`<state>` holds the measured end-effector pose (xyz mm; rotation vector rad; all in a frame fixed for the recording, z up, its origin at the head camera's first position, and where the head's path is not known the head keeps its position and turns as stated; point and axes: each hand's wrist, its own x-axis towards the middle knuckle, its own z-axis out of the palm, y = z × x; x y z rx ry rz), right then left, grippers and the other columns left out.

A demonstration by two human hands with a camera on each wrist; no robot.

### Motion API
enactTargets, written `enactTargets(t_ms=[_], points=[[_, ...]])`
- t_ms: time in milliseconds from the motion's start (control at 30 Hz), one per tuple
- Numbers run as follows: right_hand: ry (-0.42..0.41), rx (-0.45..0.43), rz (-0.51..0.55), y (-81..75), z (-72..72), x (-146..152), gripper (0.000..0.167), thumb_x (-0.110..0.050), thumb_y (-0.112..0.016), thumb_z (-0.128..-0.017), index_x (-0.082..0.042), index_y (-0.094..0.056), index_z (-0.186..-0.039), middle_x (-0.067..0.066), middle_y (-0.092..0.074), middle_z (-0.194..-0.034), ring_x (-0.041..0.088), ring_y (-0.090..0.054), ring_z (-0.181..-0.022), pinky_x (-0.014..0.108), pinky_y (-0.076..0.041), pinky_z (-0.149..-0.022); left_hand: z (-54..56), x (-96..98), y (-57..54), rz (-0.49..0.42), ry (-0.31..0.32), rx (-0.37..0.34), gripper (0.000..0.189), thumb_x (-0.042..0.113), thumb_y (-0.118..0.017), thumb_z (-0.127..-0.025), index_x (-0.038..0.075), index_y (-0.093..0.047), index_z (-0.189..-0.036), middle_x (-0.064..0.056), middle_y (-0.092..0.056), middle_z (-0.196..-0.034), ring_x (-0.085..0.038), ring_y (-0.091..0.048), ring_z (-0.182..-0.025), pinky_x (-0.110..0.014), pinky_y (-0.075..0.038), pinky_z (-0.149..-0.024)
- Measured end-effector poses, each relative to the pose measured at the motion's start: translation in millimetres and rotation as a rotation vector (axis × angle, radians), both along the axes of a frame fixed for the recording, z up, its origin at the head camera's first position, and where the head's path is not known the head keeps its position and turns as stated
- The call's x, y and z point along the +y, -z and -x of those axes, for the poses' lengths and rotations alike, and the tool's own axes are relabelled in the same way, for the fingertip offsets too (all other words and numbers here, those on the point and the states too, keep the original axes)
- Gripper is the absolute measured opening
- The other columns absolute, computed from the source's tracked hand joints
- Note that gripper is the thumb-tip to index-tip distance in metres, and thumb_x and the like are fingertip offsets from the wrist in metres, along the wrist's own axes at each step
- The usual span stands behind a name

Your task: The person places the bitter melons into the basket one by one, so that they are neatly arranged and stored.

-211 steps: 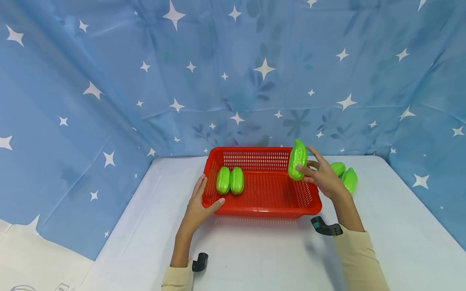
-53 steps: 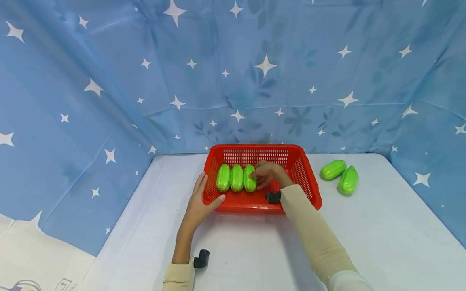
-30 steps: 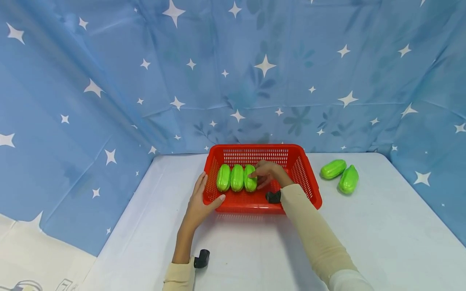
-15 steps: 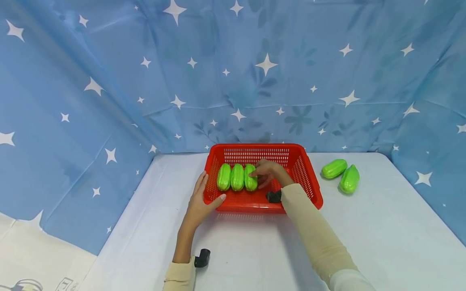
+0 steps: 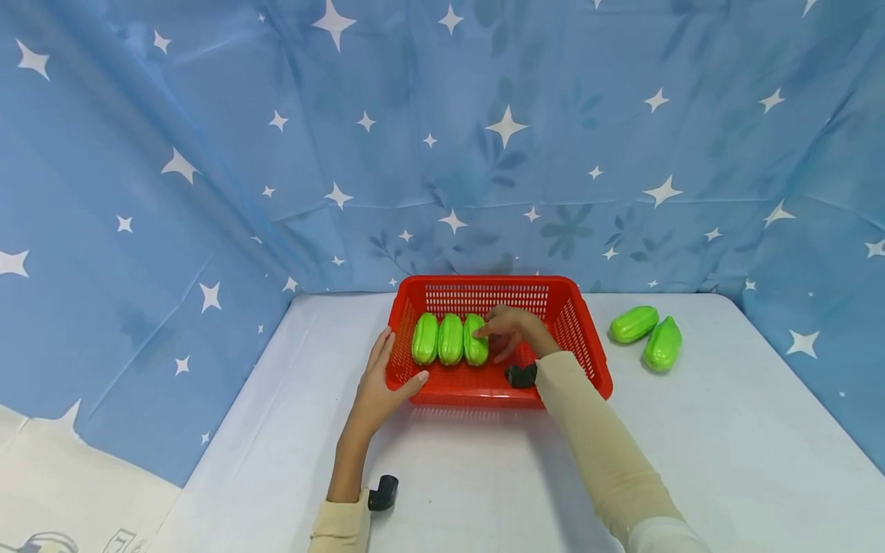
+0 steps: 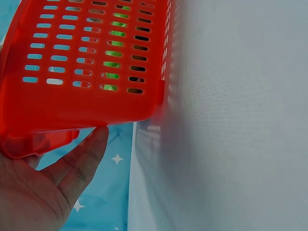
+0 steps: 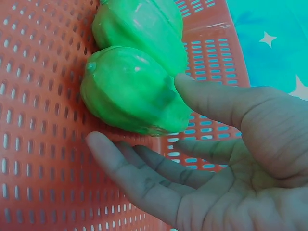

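Observation:
Three green, ridged, papaya-shaped fruits stand side by side in the left half of a red plastic basket [image 5: 470, 398]: a left one [image 5: 425, 339], a middle one [image 5: 451, 339] and a right one [image 5: 474, 349]. My right hand [image 5: 508, 322] is inside the basket beside the right fruit. In the right wrist view its thumb touches or nearly touches that fruit [image 7: 130, 91], while the other fingers are spread loosely away from it. My left hand [image 5: 376, 392] rests at the basket's left front corner, fingers straight along the end wall; the left wrist view has a fingertip against the basket's edge.
Two more of the green fruits, one slanted [image 5: 634, 324] and one more upright [image 5: 662, 344], lie on the white table [image 5: 726, 430] right of the basket. A blue star-patterned cloth [image 5: 387, 153] hangs behind the table and along both sides.
Seven seconds ago my right hand held a fruit over the basket's right end. That fruit now stands third in the row, and the right fingers have spread off it. The left hand stays put.

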<state>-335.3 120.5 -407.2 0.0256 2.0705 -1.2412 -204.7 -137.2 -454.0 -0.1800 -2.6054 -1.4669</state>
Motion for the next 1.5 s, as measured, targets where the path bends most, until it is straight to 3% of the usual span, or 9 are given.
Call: enactTargets(t_ms=[200,500,900,1133,1233,1367,1500], points=[[0.006,0.016,-0.013,-7.0,-4.0,4.5,0.064,-0.018,-0.059,-0.097,0.002,-0.025,-0.148,0.024,-0.042,-0.139,0.044,-0.052,-0.122,0.052,-0.057,-0.086,-1.3,-1.0,-1.4,-0.004,0.001,-0.002,0.100,0.056,-0.072,-0.080,0.017,-0.022,-0.157,0.013,-0.015,-0.163,-0.023,-0.019,-0.151,-0.058,-0.040,-0.108],[-0.007,0.034,-0.016,-20.7,-7.3,16.7,0.075,-0.025,-0.054,-0.100,-0.005,-0.008,-0.155,0.027,-0.030,-0.151,0.047,-0.043,-0.132,0.053,-0.056,-0.088,1.9,-3.3,-2.1,0.012,-0.001,-0.008,0.099,0.058,-0.070,-0.080,0.020,-0.021,-0.157,0.016,-0.013,-0.162,-0.021,-0.019,-0.151,-0.058,-0.039,-0.108],[-0.096,0.178,0.020,-40.5,-23.6,44.1,0.068,-0.029,-0.055,-0.099,-0.005,-0.021,-0.153,0.024,-0.035,-0.150,0.046,-0.048,-0.130,0.051,-0.056,-0.088,0.0,-3.0,-2.4,-0.011,0.001,-0.020,0.100,0.057,-0.071,-0.080,0.020,-0.021,-0.157,0.015,-0.014,-0.162,-0.022,-0.019,-0.151,-0.058,-0.041,-0.107],[-0.065,0.388,0.166,-53.2,-38.0,74.4,0.059,-0.026,-0.054,-0.101,-0.003,-0.029,-0.150,0.027,-0.041,-0.143,0.042,-0.053,-0.125,0.052,-0.055,-0.091,-1.5,-3.5,-1.8,-0.013,-0.006,-0.017,0.099,0.057,-0.071,-0.080,0.020,-0.022,-0.157,0.017,-0.014,-0.162,-0.022,-0.019,-0.151,-0.059,-0.040,-0.107],[-0.013,0.508,0.210,-56.7,-46.3,93.3,0.055,-0.025,-0.053,-0.102,-0.001,-0.034,-0.147,0.027,-0.044,-0.139,0.028,-0.061,-0.116,0.044,-0.058,-0.089,-1.3,-2.9,-1.6,-0.008,-0.011,-0.017,0.099,0.058,-0.071,-0.080,0.020,-0.022,-0.157,0.017,-0.014,-0.162,-0.021,-0.019,-0.151,-0.058,-0.041,-0.107],[0.093,0.681,0.196,-52.5,-58.1,128.6,0.052,-0.028,-0.051,-0.102,-0.001,-0.038,-0.145,0.023,-0.053,-0.130,0.007,-0.066,-0.102,0.034,-0.059,-0.084,-0.1,-1.5,-0.6,0.000,-0.005,-0.012,0.099,0.056,-0.071,-0.080,0.019,-0.022,-0.157,0.014,-0.014,-0.162,-0.023,-0.020,-0.150,-0.057,-0.042,-0.106],[0.269,0.814,0.170,-38.6,-73.5,164.9,0.048,-0.032,-0.053,-0.101,-0.005,-0.047,-0.140,0.002,-0.064,-0.113,-0.001,-0.067,-0.095,0.023,-0.059,-0.077,-0.2,-0.3,0.8,0.000,-0.005,-0.010,0.099,0.056,-0.072,-0.080,0.019,-0.022,-0.157,0.013,-0.015,-0.163,-0.023,-0.021,-0.150,-0.056,-0.043,-0.105]])
